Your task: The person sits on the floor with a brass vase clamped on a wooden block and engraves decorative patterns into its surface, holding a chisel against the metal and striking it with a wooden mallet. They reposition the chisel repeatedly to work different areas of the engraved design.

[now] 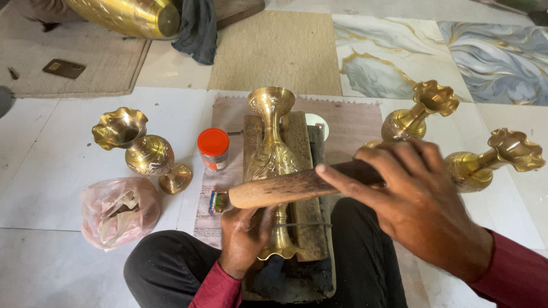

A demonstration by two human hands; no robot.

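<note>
Far left on the tiled floor (51, 171): a pink plastic bag (119, 210) with crumpled paper inside, lying just below a brass vase (142, 149) that is tipped on its side, flared mouth up-left, foot toward the right. Next right, a small jar with an orange lid (213, 148) stands upright on a pinkish cloth mat (354, 122), and a small colourful wrapper (216, 201) lies below it.

Centre: a tall engraved brass vase (273, 149) lies lengthwise on a wooden block (301, 171), mouth away from the person, foot toward the lap. The left hand (244, 235) is closed around the vase's narrow stem near the foot, pinning it to the block. A thin metal rod sticks out from that hand toward the right; what it is cannot be told.

The right hand (419, 205) is clamped on the dark handle end of a wooden mallet (285, 188), held crosswise above the vase, its pale end over the left hand.

Right: two more brass vases (414, 117) (494, 159) behind the right hand, mouths pointing up-right.

Top left: a big brass pot (128, 16) beside a dark cloth (197, 28).
</note>
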